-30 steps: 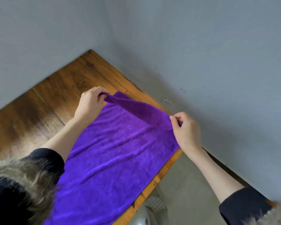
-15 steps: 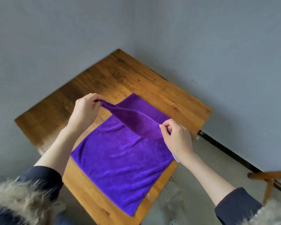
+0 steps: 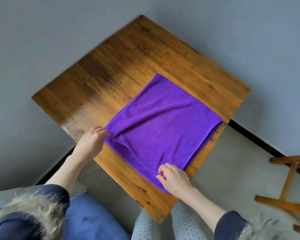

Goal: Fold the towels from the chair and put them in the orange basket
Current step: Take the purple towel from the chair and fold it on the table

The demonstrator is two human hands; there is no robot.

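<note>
Apparently mid-fold, the purple towel [image 3: 163, 125] lies doubled on the wooden table [image 3: 128, 66]. Left hand [image 3: 91, 144] pinches the towel's near-left corner; right hand [image 3: 174, 179] pinches its near corner. Next likely comes another fold across the towel; the orange basket is out of view.

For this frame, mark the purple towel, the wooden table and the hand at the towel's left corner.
purple towel [image 3: 163, 122]: head view, middle of the folded top layer.
wooden table [image 3: 145, 49]: head view, bare planks beyond the towel.
left hand [image 3: 91, 144]: head view, back of the hand, fingers pinching the towel's corner.
</note>
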